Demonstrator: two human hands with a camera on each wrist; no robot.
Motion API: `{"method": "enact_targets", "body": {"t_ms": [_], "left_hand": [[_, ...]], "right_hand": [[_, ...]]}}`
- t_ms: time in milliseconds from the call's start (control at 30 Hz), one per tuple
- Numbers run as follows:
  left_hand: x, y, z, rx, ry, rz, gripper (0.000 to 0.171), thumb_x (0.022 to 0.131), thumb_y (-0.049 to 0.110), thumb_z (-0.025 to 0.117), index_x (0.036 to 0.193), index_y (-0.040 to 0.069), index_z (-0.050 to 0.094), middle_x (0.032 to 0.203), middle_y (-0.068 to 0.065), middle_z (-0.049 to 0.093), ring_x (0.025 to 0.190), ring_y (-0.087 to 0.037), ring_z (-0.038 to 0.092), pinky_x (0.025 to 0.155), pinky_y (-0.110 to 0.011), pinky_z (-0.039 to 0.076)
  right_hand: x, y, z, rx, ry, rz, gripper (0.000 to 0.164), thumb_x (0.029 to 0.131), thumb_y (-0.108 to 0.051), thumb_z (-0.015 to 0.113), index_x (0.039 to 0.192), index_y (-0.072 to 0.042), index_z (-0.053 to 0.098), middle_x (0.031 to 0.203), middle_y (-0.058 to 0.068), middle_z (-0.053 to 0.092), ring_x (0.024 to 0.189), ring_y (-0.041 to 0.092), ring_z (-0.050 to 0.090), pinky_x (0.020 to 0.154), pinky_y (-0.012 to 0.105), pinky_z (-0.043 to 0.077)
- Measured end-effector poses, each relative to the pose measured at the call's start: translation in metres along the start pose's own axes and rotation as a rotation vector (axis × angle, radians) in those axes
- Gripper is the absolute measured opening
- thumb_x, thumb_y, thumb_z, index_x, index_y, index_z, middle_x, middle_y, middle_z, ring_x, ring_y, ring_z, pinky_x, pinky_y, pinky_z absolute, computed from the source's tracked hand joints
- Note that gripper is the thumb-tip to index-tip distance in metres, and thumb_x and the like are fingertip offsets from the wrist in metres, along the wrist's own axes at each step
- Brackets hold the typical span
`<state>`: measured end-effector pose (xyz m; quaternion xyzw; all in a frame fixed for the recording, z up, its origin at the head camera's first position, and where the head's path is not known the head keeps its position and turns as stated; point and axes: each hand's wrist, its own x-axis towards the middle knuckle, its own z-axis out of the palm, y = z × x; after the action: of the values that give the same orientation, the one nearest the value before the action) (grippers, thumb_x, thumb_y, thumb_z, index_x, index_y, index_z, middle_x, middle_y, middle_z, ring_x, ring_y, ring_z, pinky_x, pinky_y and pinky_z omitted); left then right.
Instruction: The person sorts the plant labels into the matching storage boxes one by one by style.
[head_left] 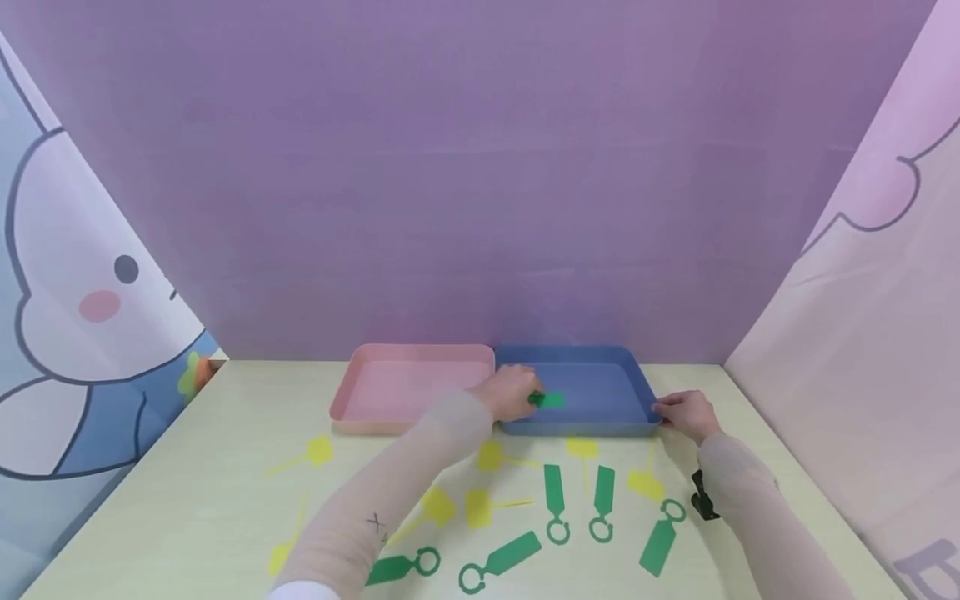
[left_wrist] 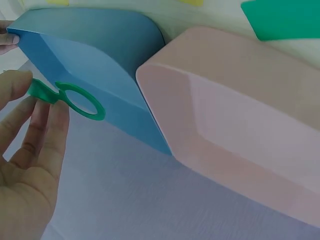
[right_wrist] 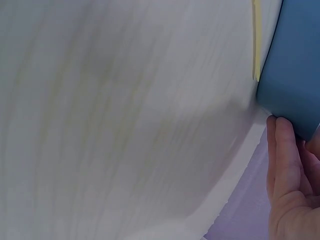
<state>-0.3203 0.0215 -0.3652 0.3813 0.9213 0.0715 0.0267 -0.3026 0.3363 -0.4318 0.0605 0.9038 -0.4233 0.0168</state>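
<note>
My left hand (head_left: pixel 512 392) pinches a green tag with an open ring at one end (left_wrist: pixel 82 102) between thumb and fingers, over the left part of the blue tray (head_left: pixel 592 385). The tag's flat end points right in the head view. At the tray's front right corner, my right hand (head_left: pixel 686 412) holds the rim; in the right wrist view its fingers (right_wrist: pixel 287 150) lie against the outer wall. Beside the blue tray on the left is a pink tray (head_left: pixel 420 379), beneath my left wrist.
Several green ring tags (head_left: pixel 513 552) lie on the table's near part. Among and beyond them are several yellow square tags with thin tails (head_left: pixel 478 508), some partly behind my left forearm. A small black object (head_left: pixel 703 500) is beside my right forearm. A purple backdrop (head_left: pixel 480 183) rises behind the trays.
</note>
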Motion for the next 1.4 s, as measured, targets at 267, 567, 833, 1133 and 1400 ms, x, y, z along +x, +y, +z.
{"method": "enact_targets", "body": {"t_ms": [267,567,833,1133,1400], "left_hand": [[0.008,0.001,0.012,-0.017,-0.009,-0.043,0.021,0.085,0.013,0.062,0.105,0.014,0.07,0.103,0.0,0.067,0.097,-0.015,0.06,0.079,-0.025,0.05],[0.027,-0.008,0.031,-0.046,-0.013,-0.087,0.023,0.084,0.014,0.064,0.107,0.013,0.069,0.105,-0.001,0.067,0.093,-0.015,0.062,0.076,-0.024,0.051],[0.032,-0.012,0.044,-0.086,-0.067,-0.135,0.025,0.084,0.013,0.063,0.109,0.013,0.068,0.107,-0.001,0.067,0.097,-0.016,0.062,0.079,-0.027,0.052],[0.034,-0.02,0.057,-0.082,-0.056,-0.153,0.02,0.085,0.014,0.064,0.104,0.013,0.07,0.1,-0.001,0.068,0.091,-0.015,0.063,0.076,-0.026,0.052],[0.04,-0.019,0.057,-0.087,-0.064,-0.226,0.021,0.085,0.013,0.063,0.105,0.013,0.07,0.102,-0.001,0.068,0.091,-0.016,0.063,0.076,-0.028,0.052]], "right_hand": [[-0.001,0.001,0.001,0.01,-0.004,0.004,0.032,0.088,-0.008,0.056,0.109,0.016,0.058,0.095,0.026,0.066,0.066,0.009,0.063,0.067,0.03,0.055],[0.002,0.001,0.0,0.0,0.005,0.0,0.032,0.087,-0.009,0.057,0.108,0.016,0.058,0.094,0.025,0.066,0.065,0.007,0.062,0.064,0.027,0.054],[0.005,0.001,0.002,0.006,0.016,-0.002,0.032,0.087,-0.009,0.057,0.108,0.015,0.058,0.095,0.026,0.066,0.064,0.006,0.063,0.063,0.025,0.054],[0.005,0.0,0.005,0.012,0.008,0.005,0.031,0.088,-0.009,0.056,0.108,0.015,0.058,0.098,0.026,0.066,0.067,0.007,0.063,0.065,0.027,0.054],[0.003,0.0,0.005,-0.004,0.014,0.006,0.03,0.088,-0.008,0.056,0.107,0.015,0.059,0.097,0.026,0.066,0.068,0.011,0.065,0.065,0.028,0.054]]}}
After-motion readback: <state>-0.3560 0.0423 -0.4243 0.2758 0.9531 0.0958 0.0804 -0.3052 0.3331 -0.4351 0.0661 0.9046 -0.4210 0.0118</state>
